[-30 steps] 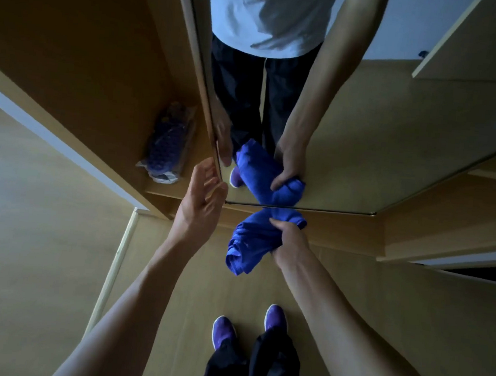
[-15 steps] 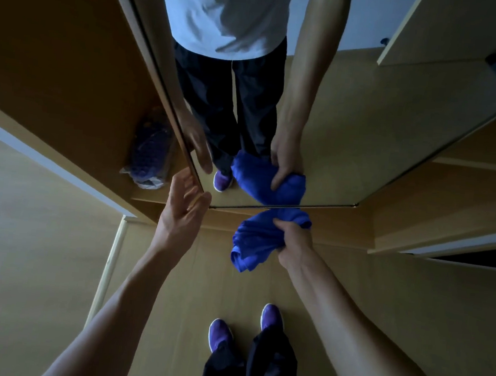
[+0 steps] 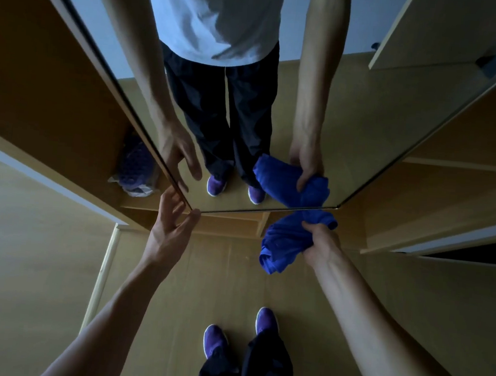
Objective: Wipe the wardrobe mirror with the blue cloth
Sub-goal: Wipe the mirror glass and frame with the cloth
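Observation:
The wardrobe mirror (image 3: 352, 116) fills the upper middle of the head view, on a wooden door, and reflects me. My right hand (image 3: 319, 245) grips the bunched blue cloth (image 3: 283, 245) and presses its top against the mirror's bottom right corner. The cloth's reflection sits just above it in the glass. My left hand (image 3: 171, 226) is at the mirror's bottom left corner, fingers spread, fingertips touching the door's edge.
A plastic bag with a purple item (image 3: 136, 166) lies on the wardrobe floor (image 3: 137, 202) left of the door. A second wardrobe door (image 3: 448, 211) stands to the right. My feet in purple shoes (image 3: 215, 341) are on the wooden floor below.
The view has shifted so the mirror looks larger. My right hand has moved the cloth rightward along the mirror's bottom edge toward its right corner. My left hand stays at the left corner.

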The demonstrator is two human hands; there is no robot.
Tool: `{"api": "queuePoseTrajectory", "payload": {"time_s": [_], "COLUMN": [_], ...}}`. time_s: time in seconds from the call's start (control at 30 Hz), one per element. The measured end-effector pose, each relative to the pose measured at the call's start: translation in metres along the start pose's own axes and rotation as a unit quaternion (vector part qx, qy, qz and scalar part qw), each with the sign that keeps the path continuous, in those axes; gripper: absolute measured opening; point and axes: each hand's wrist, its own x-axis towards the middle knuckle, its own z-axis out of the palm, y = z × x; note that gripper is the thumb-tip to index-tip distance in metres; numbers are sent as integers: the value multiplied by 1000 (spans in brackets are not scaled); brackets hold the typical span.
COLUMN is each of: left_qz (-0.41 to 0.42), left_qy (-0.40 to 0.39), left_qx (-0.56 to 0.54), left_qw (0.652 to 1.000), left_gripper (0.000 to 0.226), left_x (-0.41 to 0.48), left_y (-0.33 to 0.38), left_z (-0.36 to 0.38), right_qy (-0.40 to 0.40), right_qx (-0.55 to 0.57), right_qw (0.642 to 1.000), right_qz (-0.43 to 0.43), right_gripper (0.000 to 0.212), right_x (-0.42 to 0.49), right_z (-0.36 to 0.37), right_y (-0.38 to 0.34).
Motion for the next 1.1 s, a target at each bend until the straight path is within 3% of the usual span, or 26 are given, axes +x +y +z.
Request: {"api": "queuePoseTrajectory", "payload": {"time_s": [0.17, 0.5, 0.9, 1.1], "left_qz": [-13, -29, -13, -25], "left_qy": [-20, -10, 29, 44], "left_qx": [3, 12, 35, 53], "left_qw": [1000, 999, 999, 997], "left_gripper": [81, 91, 94, 90], "left_x": [-3, -5, -11, -10], "left_y": [-4, -4, 1, 8], "left_z": [6, 12, 29, 31], "right_qy": [6, -73, 11, 58], "right_qx": [-7, -41, 6, -18], "right_qw": [1000, 996, 1000, 997], "right_qz": [-26, 7, 9, -51], "right_gripper": [35, 25, 39, 39], "right_x": [0, -19, 9, 16], "right_z": [-10, 13, -35, -42], "right_y": [-1, 30, -25, -32]}}
